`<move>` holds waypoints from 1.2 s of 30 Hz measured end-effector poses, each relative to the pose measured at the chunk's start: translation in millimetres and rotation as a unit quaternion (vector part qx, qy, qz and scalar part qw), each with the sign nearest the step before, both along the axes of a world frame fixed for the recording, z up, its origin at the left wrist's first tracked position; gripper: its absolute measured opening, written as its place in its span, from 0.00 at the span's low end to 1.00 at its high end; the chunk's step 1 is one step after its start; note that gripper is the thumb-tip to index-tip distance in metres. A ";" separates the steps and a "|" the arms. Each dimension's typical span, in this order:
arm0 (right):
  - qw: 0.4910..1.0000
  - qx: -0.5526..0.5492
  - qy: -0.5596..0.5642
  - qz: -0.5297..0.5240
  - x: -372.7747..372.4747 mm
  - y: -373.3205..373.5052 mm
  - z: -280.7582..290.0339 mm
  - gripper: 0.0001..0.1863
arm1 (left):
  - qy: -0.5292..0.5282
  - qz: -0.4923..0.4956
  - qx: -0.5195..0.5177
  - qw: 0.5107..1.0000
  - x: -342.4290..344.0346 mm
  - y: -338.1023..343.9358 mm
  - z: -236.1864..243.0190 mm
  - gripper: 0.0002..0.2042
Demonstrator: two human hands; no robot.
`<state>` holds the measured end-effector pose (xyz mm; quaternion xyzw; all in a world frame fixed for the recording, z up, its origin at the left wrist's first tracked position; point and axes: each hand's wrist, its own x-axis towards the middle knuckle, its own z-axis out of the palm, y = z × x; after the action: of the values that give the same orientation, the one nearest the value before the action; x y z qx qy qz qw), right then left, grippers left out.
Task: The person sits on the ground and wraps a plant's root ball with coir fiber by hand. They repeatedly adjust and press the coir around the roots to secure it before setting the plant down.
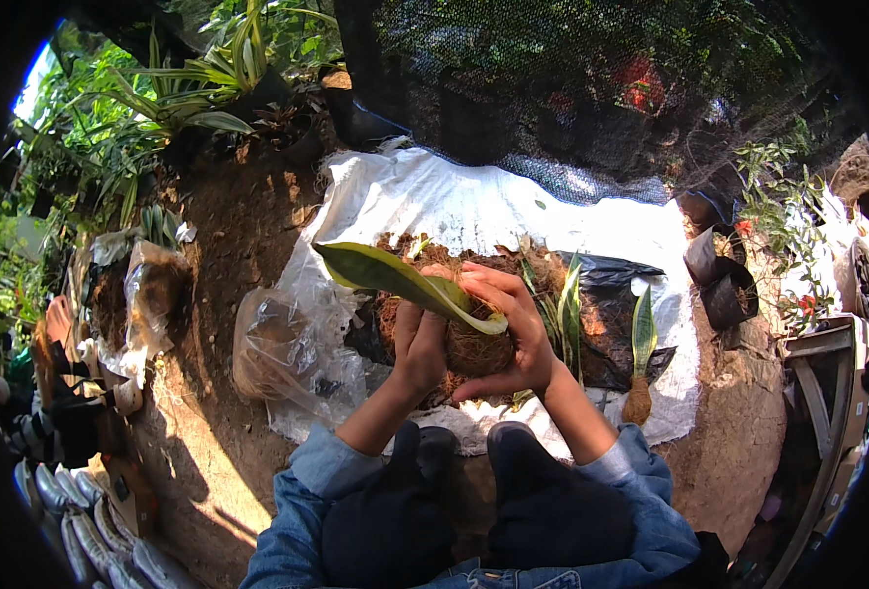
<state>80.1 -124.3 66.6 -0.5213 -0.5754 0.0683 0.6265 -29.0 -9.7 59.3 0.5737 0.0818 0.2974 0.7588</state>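
Observation:
Between my two hands I hold a snake plant (387, 276), its root ball (480, 353) round and brown with coir fibre. My left hand (423, 339) is closed against the ball's left side, its fingers partly hidden by the leaf. From the right, my right hand (515, 329) wraps the ball, thumb underneath and fingers over the top. Below lies loose brown coir (385, 329), on a white sack sheet (434, 196). Just right of my right hand stands another snake plant leaf (569, 316). Farther right, a small snake plant (643, 339) with a wrapped brown base lies on the sheet.
A clear plastic bag (275, 344) with brown contents sits at the sheet's left edge. Black plastic (606, 272) lies on the right side. Dark netting (572, 88) hangs beyond. A black pot bag (727, 294) and a wooden frame (827, 393) are at the right.

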 end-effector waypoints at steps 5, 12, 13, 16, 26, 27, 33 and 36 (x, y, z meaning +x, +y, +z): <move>0.999 -0.017 -0.026 -0.027 1.1 -1.1 5.0 0.49 | 0.028 -0.049 0.023 0.998 10.1 8.9 13.7 0.19; 0.999 -0.014 0.023 -0.020 -0.2 2.2 1.9 0.45 | -0.003 -0.117 0.029 0.993 14.7 17.7 21.4 0.34; 1.000 -0.005 0.023 -0.020 -1.4 2.0 1.5 0.44 | -0.014 -0.133 0.059 0.989 18.1 21.2 20.2 0.33; 0.999 -0.013 0.014 -0.033 -5.1 -1.0 1.3 0.42 | -0.010 -0.063 0.203 0.977 27.1 25.2 14.3 0.26; 0.978 -0.074 0.181 -0.072 -9.2 -4.6 -3.9 0.33 | 0.031 -0.164 -0.021 0.986 24.9 50.3 15.0 0.32; 0.956 -0.111 0.251 -0.101 -8.4 -6.9 -3.2 0.31 | 0.030 -0.143 -0.016 0.989 18.0 56.5 18.4 0.32; 0.948 -0.049 0.276 -0.153 8.5 -11.9 -4.2 0.29 | -0.014 0.179 0.336 0.924 -6.1 24.4 17.9 0.35; 0.931 -0.046 0.335 -0.135 5.3 -12.3 -11.6 0.29 | -0.036 0.023 0.461 0.886 1.0 -10.4 10.0 0.42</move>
<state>85.4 -136.6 55.0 -0.5690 -0.2527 0.1802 0.7615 -28.0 -20.1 69.2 0.8458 -0.0786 0.3394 0.4040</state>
